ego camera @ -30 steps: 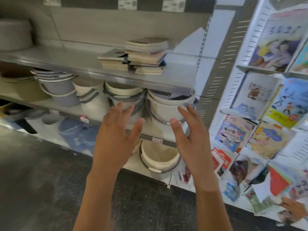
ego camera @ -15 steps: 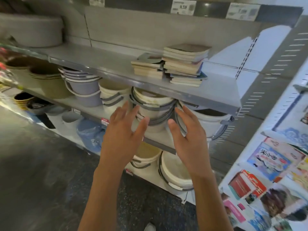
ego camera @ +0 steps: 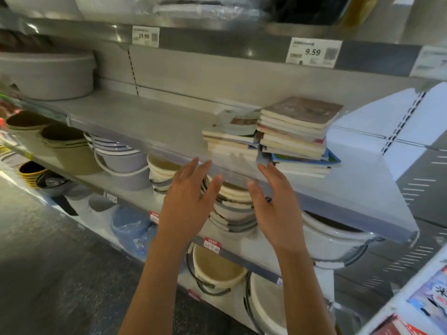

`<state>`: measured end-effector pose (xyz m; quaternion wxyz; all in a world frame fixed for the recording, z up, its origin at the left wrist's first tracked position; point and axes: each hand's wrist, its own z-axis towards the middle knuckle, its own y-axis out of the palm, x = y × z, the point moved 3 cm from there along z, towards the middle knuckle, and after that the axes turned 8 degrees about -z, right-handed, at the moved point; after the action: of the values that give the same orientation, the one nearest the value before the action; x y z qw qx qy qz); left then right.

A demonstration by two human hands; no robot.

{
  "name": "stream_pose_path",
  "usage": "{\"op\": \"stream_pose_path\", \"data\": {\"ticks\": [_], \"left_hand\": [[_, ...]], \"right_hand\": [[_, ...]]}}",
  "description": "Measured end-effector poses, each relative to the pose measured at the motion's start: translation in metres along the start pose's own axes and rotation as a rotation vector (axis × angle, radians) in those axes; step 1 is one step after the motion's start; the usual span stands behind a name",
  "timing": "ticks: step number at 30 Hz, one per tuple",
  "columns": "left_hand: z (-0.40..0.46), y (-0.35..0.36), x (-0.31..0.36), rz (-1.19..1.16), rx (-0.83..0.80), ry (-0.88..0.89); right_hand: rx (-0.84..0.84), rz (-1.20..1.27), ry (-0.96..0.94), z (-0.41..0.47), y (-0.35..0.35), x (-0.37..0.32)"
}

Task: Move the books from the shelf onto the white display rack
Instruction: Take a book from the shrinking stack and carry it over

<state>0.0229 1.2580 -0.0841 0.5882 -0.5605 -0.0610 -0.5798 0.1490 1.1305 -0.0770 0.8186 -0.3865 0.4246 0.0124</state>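
Nearest, raised both bare hands in front of the shelf edge (ego camera: 242, 176), palms turned inward and facing each other. Left hand (ego camera: 186, 201) spread, fingers (ego camera: 193, 165) straight and apart, gripping nothing. Right hand (ego camera: 273, 209) likewise held with fingers relaxed and apart, clamped on nothing, just short of the shelf lip. Hung below and slightly left of the books, not touching them.

Further back, lay in two piles on the grey shelf: a shorter stack (ego camera: 232, 139) on the left, a taller stack (ego camera: 297, 139) touching it on the right. Looked like thin paperbacks, soft-covered and somewhat bendy, each light alone but a fair weight as a whole pile. Sat unevenly, edges stepped and a blue-covered one jutting out near the bottom, so probably prone to sliding and fanning apart if tipped. Likely best taken by clamping a pile from both sides low down, or with one palm beneath and the other on top, kept level.

Beyond and to the far right, showed only a corner of the white rack (ego camera: 411, 293) with picture books already on it. Stood stacked below the shelf: buckets (ego camera: 232, 209).
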Motion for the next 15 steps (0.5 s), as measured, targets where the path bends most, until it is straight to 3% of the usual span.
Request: {"op": "stream_pose_path", "data": {"ticks": [15], "left_hand": [[0.161, 0.025, -0.081, -0.18, -0.112, 0.03]], "right_hand": [[0.169, -0.116, 0.176, 0.118, 0.076, 0.001]]}}
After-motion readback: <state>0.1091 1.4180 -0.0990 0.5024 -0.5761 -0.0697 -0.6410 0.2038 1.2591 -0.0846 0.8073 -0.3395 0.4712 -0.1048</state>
